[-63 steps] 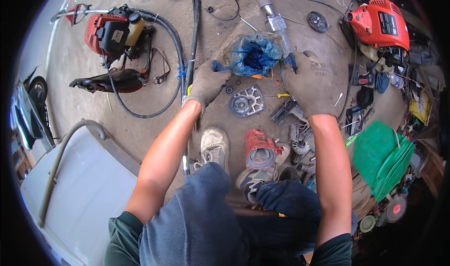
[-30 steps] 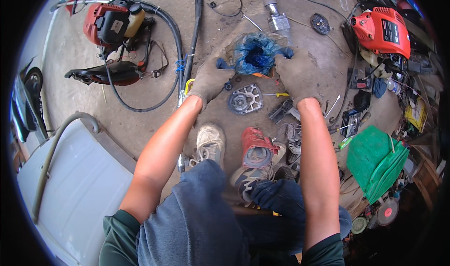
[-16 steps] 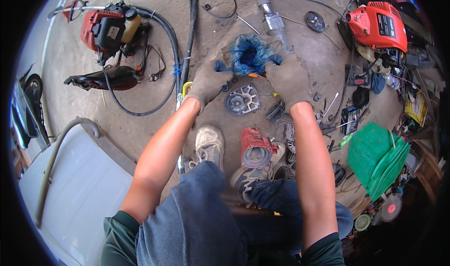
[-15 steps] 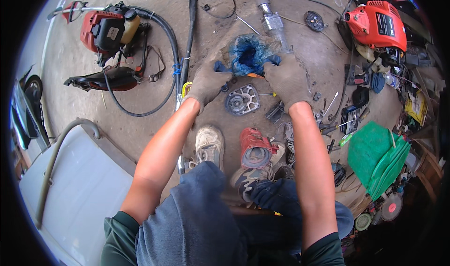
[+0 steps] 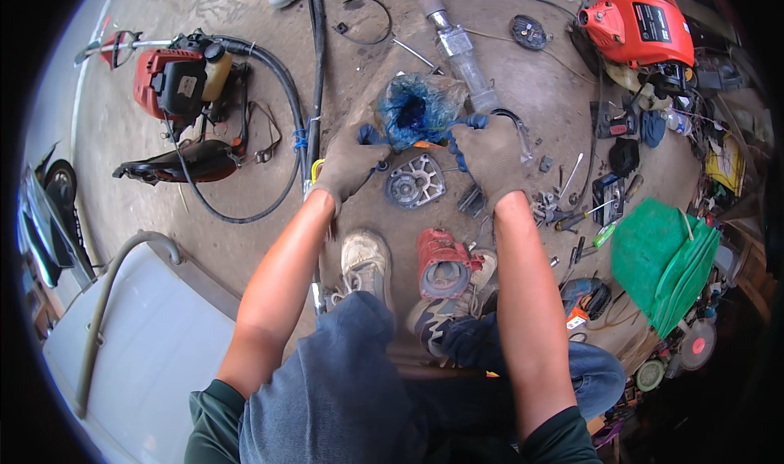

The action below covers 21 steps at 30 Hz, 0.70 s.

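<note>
A crumpled clear plastic bag (image 5: 433, 109) smeared with blue grease stands on the floor in front of me, its mouth spread and dark blue inside. My left hand (image 5: 351, 163), in a grey-brown glove with blue-stained fingertips, closes on the bag's near left edge. My right hand (image 5: 490, 155), gloved alike, pinches its near right edge. Between my wrists lies a round grey metal cover (image 5: 415, 181) with open ribs. Closer to my shoes sits a red metal housing (image 5: 443, 261). Something orange shows just under the bag, mostly hidden.
A red-and-black engine (image 5: 171, 84) with a hose stands left, a red engine (image 5: 645, 27) at far right. Tools and small parts, including a screwdriver (image 5: 584, 215), lie right, near green sheeting (image 5: 661, 264). A metal shaft (image 5: 457, 47) lies ahead; a pale panel (image 5: 147, 325) is near left.
The view has shifted slightly. Both hands keep hold of the bag's edges; the right hand's blue fingertips show more plainly now. The housing and the metal cover lie where they were.
</note>
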### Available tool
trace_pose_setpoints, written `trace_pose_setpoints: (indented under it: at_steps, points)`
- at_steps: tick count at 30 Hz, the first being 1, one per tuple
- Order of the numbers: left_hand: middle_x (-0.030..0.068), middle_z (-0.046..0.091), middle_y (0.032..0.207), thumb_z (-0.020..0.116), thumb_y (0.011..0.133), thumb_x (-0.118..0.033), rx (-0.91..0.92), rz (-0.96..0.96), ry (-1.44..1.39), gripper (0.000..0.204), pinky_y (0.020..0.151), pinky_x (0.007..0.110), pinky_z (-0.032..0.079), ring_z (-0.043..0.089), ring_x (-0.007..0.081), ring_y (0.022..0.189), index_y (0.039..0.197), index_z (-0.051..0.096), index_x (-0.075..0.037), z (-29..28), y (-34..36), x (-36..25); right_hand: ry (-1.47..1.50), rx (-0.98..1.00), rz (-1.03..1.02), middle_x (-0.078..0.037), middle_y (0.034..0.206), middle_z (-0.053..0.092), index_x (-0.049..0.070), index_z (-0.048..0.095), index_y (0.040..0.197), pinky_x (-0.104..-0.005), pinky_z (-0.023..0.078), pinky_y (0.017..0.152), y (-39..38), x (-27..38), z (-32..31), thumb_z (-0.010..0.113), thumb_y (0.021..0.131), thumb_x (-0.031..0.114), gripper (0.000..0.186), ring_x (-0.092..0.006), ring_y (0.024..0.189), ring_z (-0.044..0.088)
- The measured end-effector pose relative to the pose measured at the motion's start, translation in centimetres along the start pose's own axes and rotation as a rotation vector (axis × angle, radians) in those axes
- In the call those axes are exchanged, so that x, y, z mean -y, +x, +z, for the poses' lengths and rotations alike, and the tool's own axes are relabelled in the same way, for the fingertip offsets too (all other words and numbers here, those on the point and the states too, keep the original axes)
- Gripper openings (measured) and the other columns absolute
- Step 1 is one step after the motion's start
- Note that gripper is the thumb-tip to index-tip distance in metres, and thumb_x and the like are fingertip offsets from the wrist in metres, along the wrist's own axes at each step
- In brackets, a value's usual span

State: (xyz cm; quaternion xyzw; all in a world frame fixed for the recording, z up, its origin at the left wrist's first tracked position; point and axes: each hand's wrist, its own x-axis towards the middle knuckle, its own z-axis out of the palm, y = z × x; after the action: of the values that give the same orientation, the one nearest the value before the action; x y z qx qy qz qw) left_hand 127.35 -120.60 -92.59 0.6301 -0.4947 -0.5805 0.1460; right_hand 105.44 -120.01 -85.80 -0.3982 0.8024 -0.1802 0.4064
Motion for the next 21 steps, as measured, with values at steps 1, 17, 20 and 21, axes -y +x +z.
trace_pose_setpoints:
  at_steps: [1,17,20,21]
  points:
    - [0.0019,0.065,0.080,0.073,0.082,-0.009,0.001,-0.003,0.003,0.021,0.065,0.027,0.048,0.056,0.0085,0.073,0.099,0.068,0.003,0.0,-0.1,0.0,0.055,0.004,0.021,-0.024,0.070,0.069,-0.003,0.073,0.076,-0.0438,0.054,0.071,0.1,-0.3,0.2,0.068,0.079,0.023,0.027,-0.0392,0.071,0.071]
    - [0.0171,0.073,0.095,0.076,0.075,-0.023,0.062,-0.044,0.074,0.050,0.083,0.036,0.054,0.070,0.0236,0.089,0.120,0.068,-0.002,-1.1,-0.2,1.1,0.499,-0.116,0.200,-0.005,0.070,0.070,-0.004,0.076,0.089,-0.0254,0.047,0.050,-2.3,-0.9,-0.7,0.071,0.087,0.011,0.016,-0.0089,0.055,0.059]
    - [0.0155,0.073,0.094,0.075,0.078,-0.021,0.070,-0.057,0.076,0.046,0.081,0.034,0.054,0.068,0.0206,0.087,0.119,0.068,-0.001,-1.4,-0.3,0.8,0.536,-0.147,0.206,-0.005,0.075,0.071,-0.004,0.076,0.092,-0.0234,0.046,0.049,-3.6,0.1,-2.0,0.070,0.090,0.010,0.016,-0.0078,0.056,0.058]
    - [0.0145,0.073,0.093,0.075,0.079,-0.020,0.075,-0.055,0.048,0.045,0.080,0.034,0.054,0.068,0.0195,0.086,0.118,0.068,0.000,-1.5,-0.2,1.0,0.542,-0.160,0.207,-0.006,0.077,0.072,-0.004,0.076,0.093,-0.0228,0.045,0.049,-4.0,0.1,-2.4,0.070,0.091,0.010,0.016,-0.0075,0.057,0.058]
